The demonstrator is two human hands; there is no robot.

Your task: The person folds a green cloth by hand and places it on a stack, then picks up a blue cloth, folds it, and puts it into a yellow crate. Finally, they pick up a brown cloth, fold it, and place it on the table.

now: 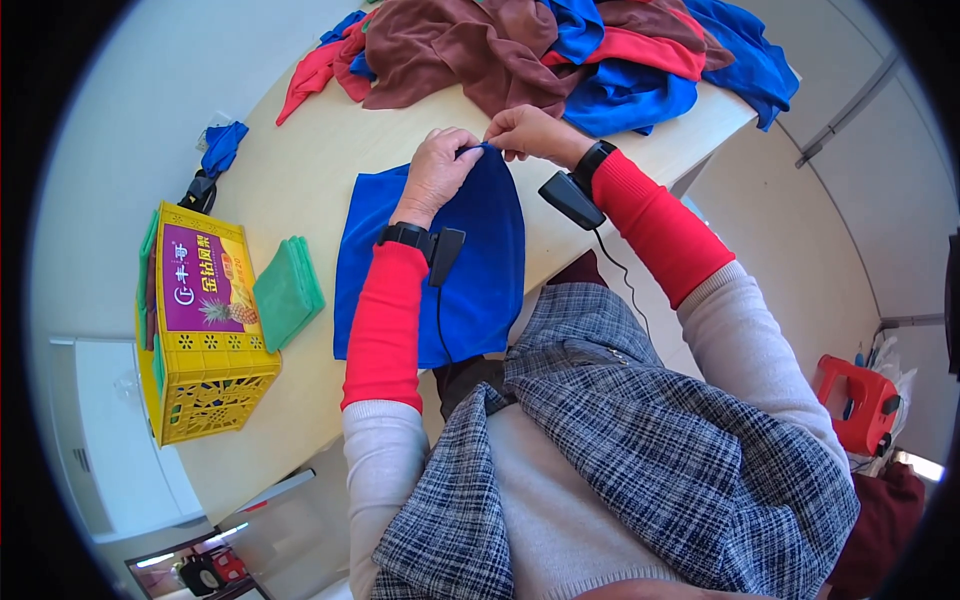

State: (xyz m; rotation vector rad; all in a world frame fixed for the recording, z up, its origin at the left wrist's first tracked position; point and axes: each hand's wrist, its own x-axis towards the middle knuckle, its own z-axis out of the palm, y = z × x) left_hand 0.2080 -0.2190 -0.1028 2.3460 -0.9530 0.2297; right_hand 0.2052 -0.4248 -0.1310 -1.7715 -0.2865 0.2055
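Partly behind left hand (437,177), blue cloth (482,265)

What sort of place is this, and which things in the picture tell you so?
Probably an indoor workroom for handling cloths, though a home is possible: a heap of loose cloths lies on a pale table, with a folded green cloth next to a yellow crate.

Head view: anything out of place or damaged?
Cloth heap lies jumbled, a blue cloth drooping over the edge of the table. Another blue cloth sits bunched left, apart from the heap. No damage visible.
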